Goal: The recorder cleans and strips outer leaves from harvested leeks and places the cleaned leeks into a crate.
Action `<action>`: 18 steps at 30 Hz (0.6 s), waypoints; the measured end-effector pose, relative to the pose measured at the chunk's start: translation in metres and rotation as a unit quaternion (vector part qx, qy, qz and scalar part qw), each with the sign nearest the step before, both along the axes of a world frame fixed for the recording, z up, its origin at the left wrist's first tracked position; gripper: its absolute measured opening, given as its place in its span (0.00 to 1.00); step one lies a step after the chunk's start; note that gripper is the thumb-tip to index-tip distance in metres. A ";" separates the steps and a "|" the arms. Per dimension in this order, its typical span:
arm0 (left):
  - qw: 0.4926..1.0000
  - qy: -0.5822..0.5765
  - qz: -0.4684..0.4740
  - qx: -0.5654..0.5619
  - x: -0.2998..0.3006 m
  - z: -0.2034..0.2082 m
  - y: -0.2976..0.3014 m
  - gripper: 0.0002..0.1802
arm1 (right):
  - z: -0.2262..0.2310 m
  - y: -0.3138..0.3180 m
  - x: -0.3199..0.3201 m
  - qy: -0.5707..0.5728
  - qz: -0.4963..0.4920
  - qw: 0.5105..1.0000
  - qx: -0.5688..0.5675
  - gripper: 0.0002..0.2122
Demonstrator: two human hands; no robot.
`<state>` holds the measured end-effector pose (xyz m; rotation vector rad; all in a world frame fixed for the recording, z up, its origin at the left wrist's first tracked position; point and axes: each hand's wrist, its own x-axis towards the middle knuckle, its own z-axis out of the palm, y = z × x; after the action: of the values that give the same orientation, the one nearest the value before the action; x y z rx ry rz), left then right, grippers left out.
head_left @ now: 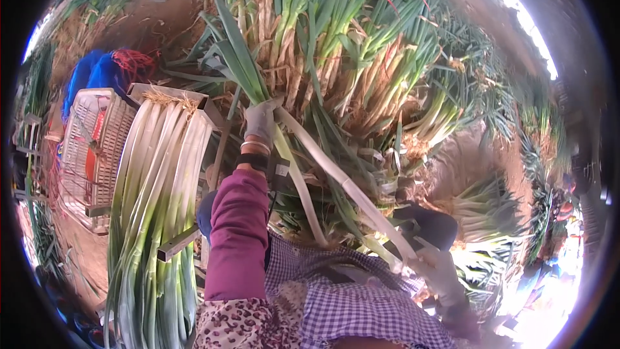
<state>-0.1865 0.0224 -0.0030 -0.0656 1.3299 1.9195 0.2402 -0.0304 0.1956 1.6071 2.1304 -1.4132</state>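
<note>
My left hand point(261, 121), in a pale glove, is closed around green onions where the leaves meet the white stalks. Their green leaves point(242, 68) point up and away to the left. One long white stalk point(342, 181) slants down to the right from that grip, and a second stalk point(298, 184) hangs toward my lap. At the lower end of the slanting stalk, my right hand point(437, 274), also gloved, is closed on it near the root end; its fingers are slightly blurred.
Trimmed green onions point(155, 174) lie across a metal rack point(210, 113) on the left. Beyond stand a white plastic basket point(87, 129), a blue bundle point(97, 77) and red ties point(134, 63). Untrimmed green onions point(349, 58) are heaped ahead, with another pile point(487, 210) at right.
</note>
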 end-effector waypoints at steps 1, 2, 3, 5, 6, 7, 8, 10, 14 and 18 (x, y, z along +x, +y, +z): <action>1.000 -0.001 -0.004 -0.001 -0.001 -0.005 0.002 0.09 | -0.005 0.005 0.002 -0.034 0.001 0.999 -0.004 0.08; 1.000 0.023 -0.012 0.004 -0.002 -0.009 0.004 0.09 | -0.029 0.021 0.005 -0.001 0.152 0.984 0.089 0.13; 0.999 0.048 -0.020 0.006 -0.001 -0.013 0.004 0.09 | -0.054 0.030 -0.008 0.085 0.149 0.970 0.170 0.19; 1.000 0.020 -0.019 -0.005 0.012 0.002 -0.001 0.09 | -0.066 0.044 -0.077 0.146 0.105 0.976 0.123 0.23; 1.000 0.007 -0.025 0.006 0.021 0.006 0.007 0.08 | -0.081 0.053 -0.096 0.256 0.061 0.963 0.047 0.26; 1.000 -0.001 -0.024 0.011 0.024 0.007 0.007 0.07 | -0.086 0.058 -0.114 0.256 0.059 0.964 0.047 0.26; 1.000 -0.001 -0.025 0.012 0.025 0.007 0.009 0.07 | -0.090 0.063 -0.131 0.187 0.028 0.977 -0.095 0.25; 0.999 0.004 0.039 -0.011 0.018 0.004 0.013 0.07 | -0.095 0.058 -0.136 0.114 -0.001 0.965 -0.237 0.24; 0.991 0.048 0.108 -0.063 -0.040 -0.026 -0.020 0.06 | -0.053 0.009 -0.069 0.199 0.133 0.970 0.045 0.16; 0.996 0.074 0.049 0.033 -0.034 -0.008 0.001 0.06 | -0.041 0.041 -0.001 0.293 -0.199 0.917 -0.185 0.23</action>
<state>-0.2200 0.0230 -0.0107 0.0464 1.3807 2.0832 0.2389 0.0107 0.1546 1.6626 1.6363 -2.5182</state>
